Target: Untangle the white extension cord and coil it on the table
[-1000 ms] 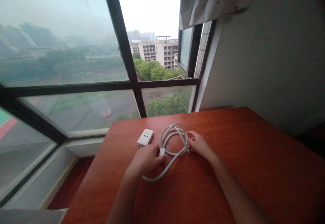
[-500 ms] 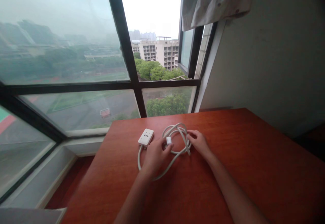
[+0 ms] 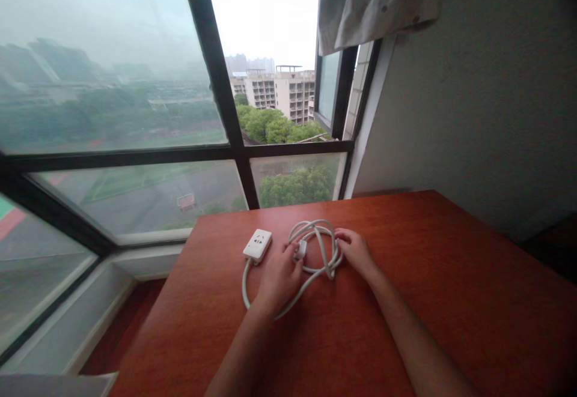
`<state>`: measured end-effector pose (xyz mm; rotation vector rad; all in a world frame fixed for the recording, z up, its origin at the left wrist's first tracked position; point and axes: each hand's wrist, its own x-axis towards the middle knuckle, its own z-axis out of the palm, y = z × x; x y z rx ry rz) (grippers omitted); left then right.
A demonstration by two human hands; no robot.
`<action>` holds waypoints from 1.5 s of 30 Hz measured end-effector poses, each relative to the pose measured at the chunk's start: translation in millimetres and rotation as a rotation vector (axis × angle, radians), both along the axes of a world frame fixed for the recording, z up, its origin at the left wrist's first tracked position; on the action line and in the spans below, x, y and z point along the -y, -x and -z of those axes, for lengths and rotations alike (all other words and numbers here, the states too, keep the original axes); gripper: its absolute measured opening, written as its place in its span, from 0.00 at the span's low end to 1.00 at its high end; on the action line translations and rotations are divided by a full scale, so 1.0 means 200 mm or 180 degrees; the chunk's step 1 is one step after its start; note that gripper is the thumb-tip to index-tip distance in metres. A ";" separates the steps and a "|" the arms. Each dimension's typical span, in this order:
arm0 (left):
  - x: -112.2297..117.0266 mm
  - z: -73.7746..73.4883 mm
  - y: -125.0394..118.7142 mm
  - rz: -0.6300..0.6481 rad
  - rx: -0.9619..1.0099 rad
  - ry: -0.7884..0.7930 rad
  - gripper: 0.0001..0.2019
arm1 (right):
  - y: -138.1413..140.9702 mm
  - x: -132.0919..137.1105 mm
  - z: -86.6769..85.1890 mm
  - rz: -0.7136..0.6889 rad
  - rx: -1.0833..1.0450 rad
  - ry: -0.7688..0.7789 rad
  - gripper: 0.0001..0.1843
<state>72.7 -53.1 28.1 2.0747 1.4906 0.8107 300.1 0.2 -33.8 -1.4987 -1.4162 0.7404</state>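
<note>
A white extension cord lies on the reddish wooden table, its cable (image 3: 325, 271) looped in a loose coil. At its left end the white socket block (image 3: 258, 245) rests flat with its holes facing up. My left hand (image 3: 280, 274) is closed on the white plug (image 3: 302, 249) at the left side of the coil, thumb and fingers on either side of it. On the coil's right side, my right hand (image 3: 356, 251) pinches the cable between thumb and fingers. The plug's pins are hard to make out behind the left fingers.
The table (image 3: 442, 301) reaches to a dark-framed window (image 3: 243, 169) at the back and left. A window pane stands open at the back right, below a hanging curtain (image 3: 378, 6). A plain wall (image 3: 460, 103) rises on the right.
My left fingers have closed in on the plug, which has turned and tilted slightly. The coil's right side has shifted a little with my right hand. The socket block has stayed on the table.
</note>
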 end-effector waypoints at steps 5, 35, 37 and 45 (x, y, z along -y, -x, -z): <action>-0.01 -0.01 0.03 0.0148 0.0073 -0.0075 0.16 | 0.01 0.00 -0.02 -0.0098 -0.0162 -0.0025 0.11; -0.01 -0.11 0.07 -0.0509 0.0602 -0.0461 0.10 | 0.03 0.07 -0.16 -0.0470 -0.1791 0.0983 0.18; 0.00 -0.12 0.06 -0.0276 0.0515 -0.0516 0.18 | 0.03 0.08 -0.17 -0.0458 -0.1980 0.1115 0.15; -0.02 -0.05 0.06 -0.0018 0.0040 -0.0462 0.26 | 0.03 0.12 -0.25 -0.0922 -0.2281 0.1072 0.11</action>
